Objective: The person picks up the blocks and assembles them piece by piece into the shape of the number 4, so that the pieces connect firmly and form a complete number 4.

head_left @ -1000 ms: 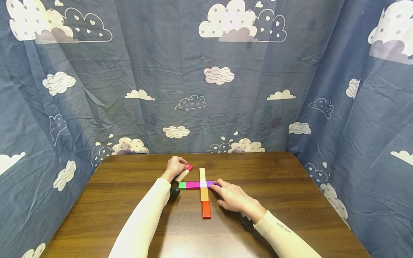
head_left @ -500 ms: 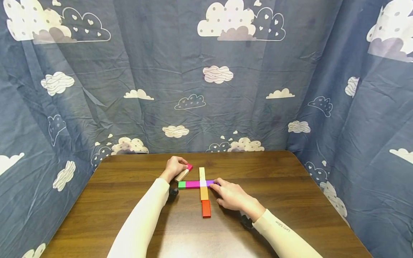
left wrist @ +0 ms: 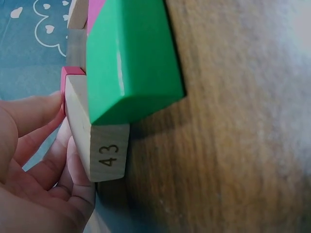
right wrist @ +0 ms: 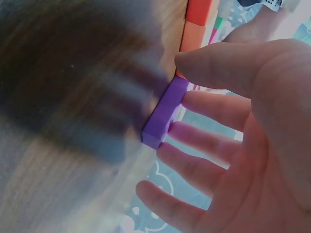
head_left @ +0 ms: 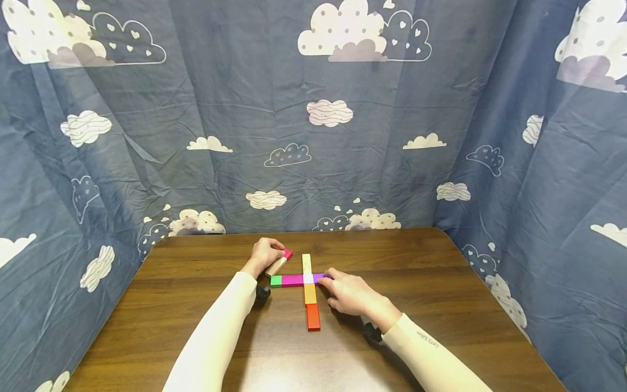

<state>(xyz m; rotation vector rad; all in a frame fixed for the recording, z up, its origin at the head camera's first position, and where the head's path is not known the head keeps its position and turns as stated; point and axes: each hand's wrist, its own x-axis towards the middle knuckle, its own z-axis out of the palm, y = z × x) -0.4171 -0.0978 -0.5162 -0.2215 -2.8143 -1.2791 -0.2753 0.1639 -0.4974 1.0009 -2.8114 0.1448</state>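
Note:
Flat coloured blocks form a cross on the table. Its left arm is a green block [head_left: 276, 281] and a magenta block [head_left: 292, 281]; a cream block [head_left: 306, 263] points away, and an orange block [head_left: 311, 294] and a red block [head_left: 313, 317] run toward me. Just beyond the green end, my left hand [head_left: 264, 255] pinches a pink block [head_left: 287, 253], fingers also against a plain wooden block [left wrist: 110, 154] marked 43. My right hand [head_left: 351, 294] touches the purple block [right wrist: 165, 114] on the right arm with nearly straight, spread fingertips; its thumb is near the orange block.
A brown wooden table [head_left: 421, 256] lies under everything. Behind it and at both sides hangs a dark blue cloth [head_left: 235, 98] with cloud prints. A dark wrist device [head_left: 372, 332] is on the right wrist, close to the tabletop.
The right hand has shifted very slightly away from me, its thumb too. The left hand and the blocks look the same; the whole view has drifted a little.

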